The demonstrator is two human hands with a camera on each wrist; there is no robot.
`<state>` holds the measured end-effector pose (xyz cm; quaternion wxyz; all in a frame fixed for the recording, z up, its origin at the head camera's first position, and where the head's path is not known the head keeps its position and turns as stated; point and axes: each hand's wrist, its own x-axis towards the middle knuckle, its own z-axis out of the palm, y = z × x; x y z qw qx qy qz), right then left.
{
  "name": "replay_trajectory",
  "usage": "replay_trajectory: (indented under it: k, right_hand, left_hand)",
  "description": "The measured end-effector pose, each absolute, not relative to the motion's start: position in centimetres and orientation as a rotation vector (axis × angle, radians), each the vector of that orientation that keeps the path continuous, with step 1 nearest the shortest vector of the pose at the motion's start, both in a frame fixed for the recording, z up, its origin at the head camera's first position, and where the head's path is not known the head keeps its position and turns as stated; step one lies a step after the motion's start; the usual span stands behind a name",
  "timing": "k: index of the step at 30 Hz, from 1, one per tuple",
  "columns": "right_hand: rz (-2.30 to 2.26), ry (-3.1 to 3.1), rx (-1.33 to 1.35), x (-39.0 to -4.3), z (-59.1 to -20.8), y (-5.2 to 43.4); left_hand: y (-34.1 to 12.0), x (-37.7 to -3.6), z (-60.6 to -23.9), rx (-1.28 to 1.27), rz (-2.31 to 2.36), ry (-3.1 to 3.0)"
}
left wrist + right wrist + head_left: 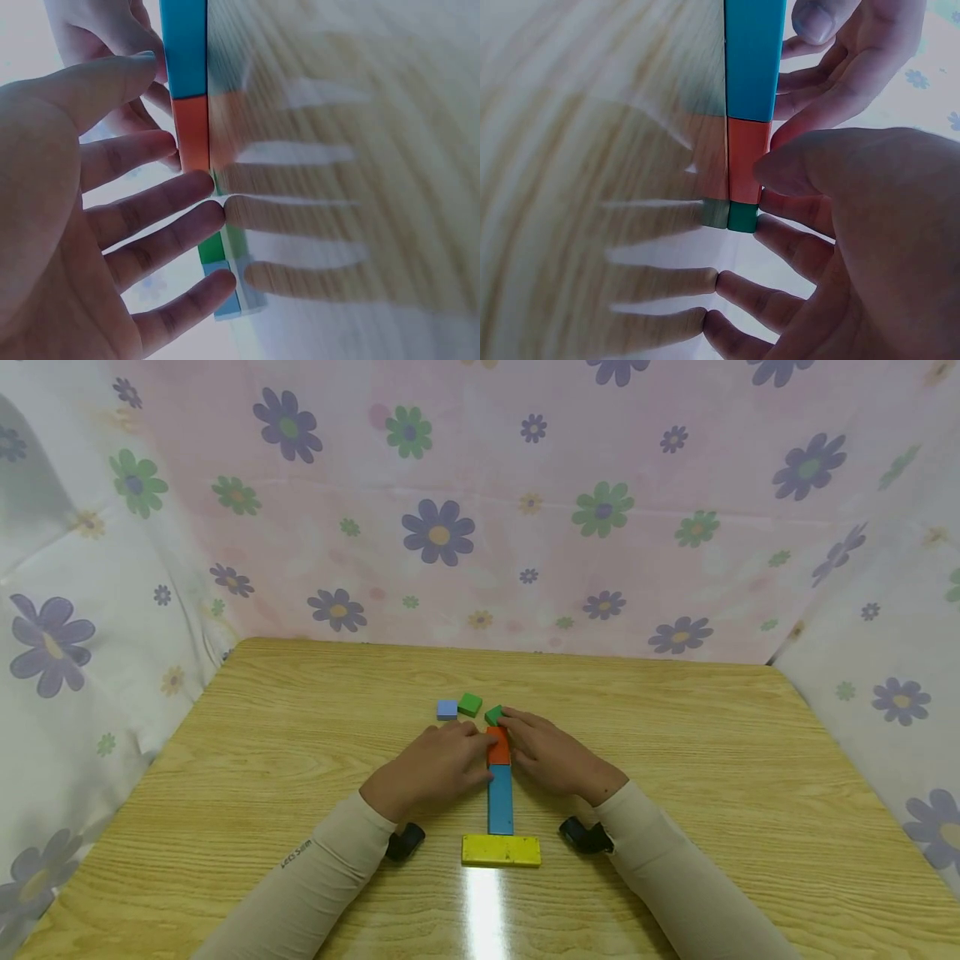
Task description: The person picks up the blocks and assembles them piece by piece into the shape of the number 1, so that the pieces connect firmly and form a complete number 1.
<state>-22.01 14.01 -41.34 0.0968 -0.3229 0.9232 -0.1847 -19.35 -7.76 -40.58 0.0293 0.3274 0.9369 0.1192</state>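
A wooden worktop [675, 760] carries a row of flat blocks running away from the person. The left hand [431, 768] and right hand [551, 756] flank the orange block [498, 747], fingers straight and relaxed, fingertips touching its sides rather than gripping. A long blue block [500, 799] butts against the orange one's near end, with a yellow block [501, 850] lying crosswise nearest the person. A green block [492, 716] sits at the orange one's far end; another green block [470, 704] and a small blue block [447, 709] lie just beyond.
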Motion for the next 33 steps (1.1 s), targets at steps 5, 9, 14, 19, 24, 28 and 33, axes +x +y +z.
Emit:
replay_trajectory:
  k: [5,9,14,19,24,28,33]
  right_hand:
    - [-0.568,2.736,-0.93,-21.9,-41.4,14.0]
    - [-0.562,2.738,-0.929,-21.8,-41.3,14.1]
    - [-0.559,2.738,-0.929,-21.8,-41.1,14.0]
    - [-0.551,2.741,-0.932,-21.8,-41.1,14.0]
    - [-0.547,2.739,-0.942,-21.8,-41.1,14.0]
    - [-0.554,2.737,-0.947,-21.8,-41.2,14.1]
    - [-0.556,2.735,-0.949,-21.9,-41.2,14.1]
  left_hand:
    - [-8.1,-19.6,-40.7,0.989,0.35,2.923]
    - [-8.4,-19.7,-40.6,0.949,0.345,2.925]
    - [-8.7,-19.9,-40.4,0.919,0.348,2.929]
    - [-9.0,-20.3,-40.5,0.909,0.342,2.934]
    - [-9.2,-20.5,-40.7,0.877,0.32,2.942]
    - [-9.2,-20.7,-40.7,0.874,0.314,2.941]
    - [-9.4,-20.8,-40.6,0.819,0.361,2.926]
